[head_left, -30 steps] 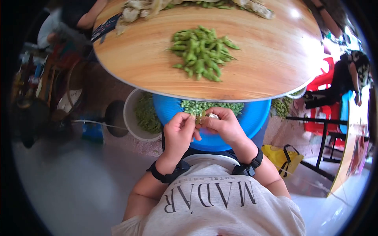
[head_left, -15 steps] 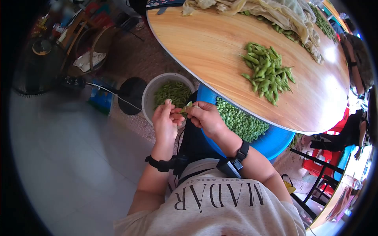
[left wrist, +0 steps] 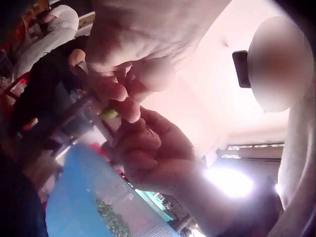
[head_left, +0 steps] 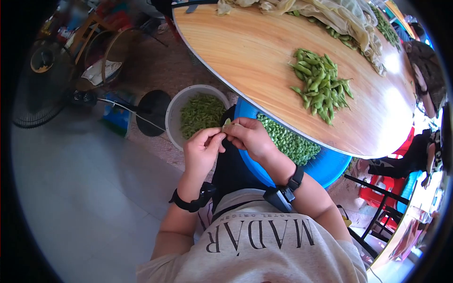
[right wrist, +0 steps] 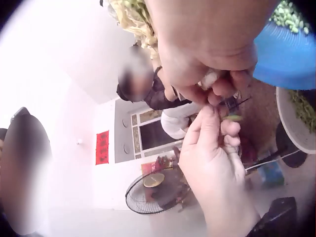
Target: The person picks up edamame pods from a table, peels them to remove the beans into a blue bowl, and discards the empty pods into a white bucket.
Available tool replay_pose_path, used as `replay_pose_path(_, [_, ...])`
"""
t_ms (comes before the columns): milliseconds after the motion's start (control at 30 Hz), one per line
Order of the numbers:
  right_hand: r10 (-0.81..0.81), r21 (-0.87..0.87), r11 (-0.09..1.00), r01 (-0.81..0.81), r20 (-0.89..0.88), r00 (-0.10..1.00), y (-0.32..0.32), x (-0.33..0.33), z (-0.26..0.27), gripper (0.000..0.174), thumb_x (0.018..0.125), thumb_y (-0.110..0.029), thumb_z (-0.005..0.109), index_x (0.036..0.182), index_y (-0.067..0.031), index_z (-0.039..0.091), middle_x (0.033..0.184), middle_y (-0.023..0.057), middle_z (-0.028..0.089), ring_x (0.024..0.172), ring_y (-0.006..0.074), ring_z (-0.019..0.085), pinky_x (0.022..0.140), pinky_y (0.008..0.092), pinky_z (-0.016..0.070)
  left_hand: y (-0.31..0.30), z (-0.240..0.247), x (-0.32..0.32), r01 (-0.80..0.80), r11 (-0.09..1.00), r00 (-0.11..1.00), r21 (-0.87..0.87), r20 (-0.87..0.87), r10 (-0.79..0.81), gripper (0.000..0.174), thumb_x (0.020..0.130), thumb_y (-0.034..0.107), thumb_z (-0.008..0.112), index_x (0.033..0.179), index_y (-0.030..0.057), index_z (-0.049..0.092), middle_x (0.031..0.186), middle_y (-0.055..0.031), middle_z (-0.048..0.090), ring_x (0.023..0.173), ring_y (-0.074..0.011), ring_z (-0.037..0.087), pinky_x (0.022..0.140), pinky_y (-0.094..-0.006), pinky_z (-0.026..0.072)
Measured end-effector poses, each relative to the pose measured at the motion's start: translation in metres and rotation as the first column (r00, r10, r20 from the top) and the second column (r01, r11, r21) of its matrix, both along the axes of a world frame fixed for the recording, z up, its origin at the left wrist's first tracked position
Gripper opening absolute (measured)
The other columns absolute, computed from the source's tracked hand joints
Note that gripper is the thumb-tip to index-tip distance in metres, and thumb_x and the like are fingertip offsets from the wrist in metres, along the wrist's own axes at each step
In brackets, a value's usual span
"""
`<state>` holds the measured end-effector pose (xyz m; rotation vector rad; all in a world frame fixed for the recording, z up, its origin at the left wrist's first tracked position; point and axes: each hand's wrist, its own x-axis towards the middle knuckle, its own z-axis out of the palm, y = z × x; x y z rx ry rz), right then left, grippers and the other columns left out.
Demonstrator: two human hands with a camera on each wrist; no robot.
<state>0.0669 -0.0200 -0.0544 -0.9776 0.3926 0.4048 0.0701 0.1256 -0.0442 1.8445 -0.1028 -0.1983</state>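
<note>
In the head view my left hand [head_left: 200,150] and right hand [head_left: 253,139] meet fingertip to fingertip in front of the body. Between them they pinch a small green soybean pod [head_left: 227,122], mostly covered by fingers. A bit of the same green pod [right wrist: 232,118] pokes out beside the left fingertips in the right wrist view. Something whitish [right wrist: 210,78] shows among the right hand's fingers. Shelled green beans [head_left: 290,141] lie in the blue basin [head_left: 332,177], just right of the hands. Beyond the left hand, a pale bucket [head_left: 173,120] holds green pods or husks [head_left: 203,114].
A round wooden table [head_left: 236,42] overhangs part of the basin. On it sit a heap of whole pods [head_left: 321,85] and a crumpled cloth [head_left: 349,28]. A black round base [head_left: 153,113] with a cable and a fan [head_left: 42,94] stand to the left.
The head view has swung left, and both hands have moved from over the blue basin towards the bucket. The left fingers, spread half a second ago, now close on the pod with the right hand's.
</note>
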Motion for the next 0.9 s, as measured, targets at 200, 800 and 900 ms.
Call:
replay_pose_path(200, [-0.085, -0.087, 0.992, 0.089, 0.056, 0.995, -0.042, -0.042, 0.023, 0.015, 0.079, -0.016, 0.062, 0.070, -0.0048, 0.057, 0.060, 0.0010, 0.055, 0.048, 0.0051, 0.044, 0.043, 0.0186, 0.0326, -0.039, 0.012, -0.022, 0.163, 0.986, 0.937, 0.041, 0.306, -0.168, 0.008, 0.080, -0.003, 0.058, 0.088, -0.0042, 0.059, 0.069, -0.0064, 0.058, 0.048, -0.0074, 0.051, 0.042, -0.0200, 0.0396])
replay_pose_path(800, [-0.251, -0.342, 0.889, 0.305, 0.194, 0.948, -0.120, -0.134, 0.034, 0.017, 0.077, -0.009, 0.065, 0.089, 0.0006, 0.060, 0.065, -0.0033, 0.054, 0.055, 0.0021, 0.046, 0.047, 0.0167, 0.0360, -0.124, 0.019, -0.066, 0.193, 0.902, 0.865, -0.385, -0.368, -0.342, 0.008, 0.083, 0.006, 0.056, 0.080, -0.0005, 0.057, 0.063, -0.0060, 0.056, 0.041, -0.0047, 0.041, 0.036, -0.0170, 0.0297])
replay_pose_path(900, [-0.174, -0.397, 0.871, 0.289, 0.301, 0.938, -0.122, -0.137, 0.031, 0.018, 0.076, -0.011, 0.068, 0.086, 0.0005, 0.061, 0.063, -0.0043, 0.052, 0.054, 0.0021, 0.043, 0.046, 0.0177, 0.0333, -0.126, 0.023, -0.073, 0.286, 0.883, 0.832, -0.373, -0.360, -0.422, 0.008, 0.084, 0.007, 0.054, 0.081, -0.0003, 0.056, 0.063, -0.0059, 0.056, 0.041, -0.0050, 0.042, 0.037, -0.0166, 0.0306])
